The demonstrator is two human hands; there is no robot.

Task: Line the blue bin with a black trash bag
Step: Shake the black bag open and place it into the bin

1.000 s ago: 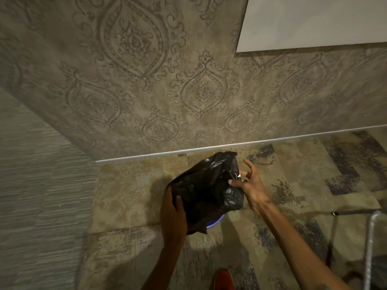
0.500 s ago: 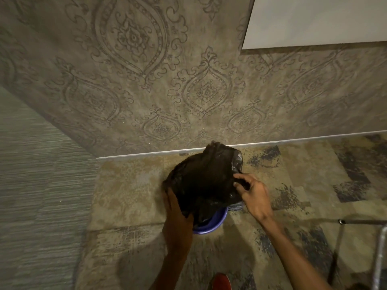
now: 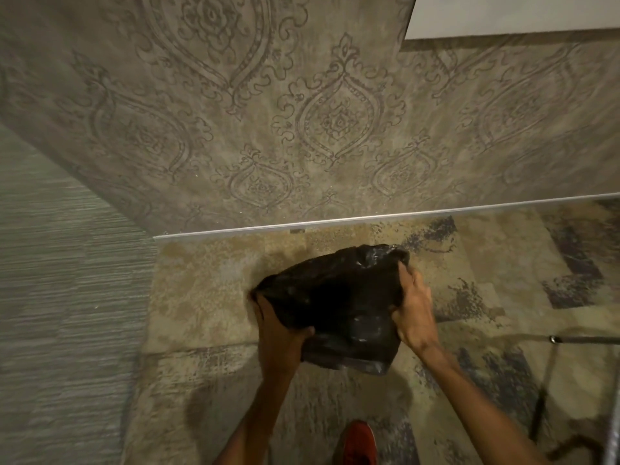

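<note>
**Bag stretched over the bin, edge not yet secure**

The main risk, as I judge it, is the thin film giving way or slipping. The black trash bag (image 3: pixel 339 303) is pulled taut between two grips, and a harder tug on either side could tear it at the fingers or snap the edge back off the rim. The blue bin cannot be seen at all in this view (the plastic covers the whole spot where it would stand, on the patterned carpet (image 3: pixel 208 297) just near of the wall trim), so I cannot tell how much of the rim the bag has actually caught. If only one side is hooked, pressing down on the other could tip or skid a light bin across the floor. Air trapped under the plastic could also keep the bag from settling inside.

The left hand (image 3: pixel 278 333) is curled closed on the bag's near-left edge, thumb on top of the plastic and fingers hidden beneath it. The right hand (image 3: pixel 414 307) is closed on the bag's right side, fingers bent over a gathered fold, palm against the film. Neither is spread; both grip plastic and nothing else. A red shoe (image 3: pixel 357 443) sits near the bottom edge, well apart from the bag.
</note>
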